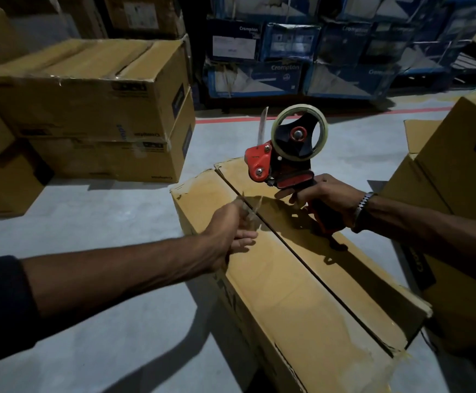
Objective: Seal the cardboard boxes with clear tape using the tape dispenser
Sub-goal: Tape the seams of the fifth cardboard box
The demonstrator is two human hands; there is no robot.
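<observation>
Grey warehouse floor [112, 222] carries stacked cartons [89, 109] at upper left. At centre left, the left hand [231, 231] pinches a crumpled scrap of clear tape [249, 212] over the open seam [288, 245] of the cardboard box [302, 293]. Right of centre, the right hand [327, 199] grips the tape dispenser [285, 154], lifted clear. Best practice: discard the scrap, anchor fresh tape over the far edge, then pull straight along the seam.

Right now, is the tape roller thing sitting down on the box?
No, the right hand holds the tape dispenser up in the air above the cardboard box.
</observation>
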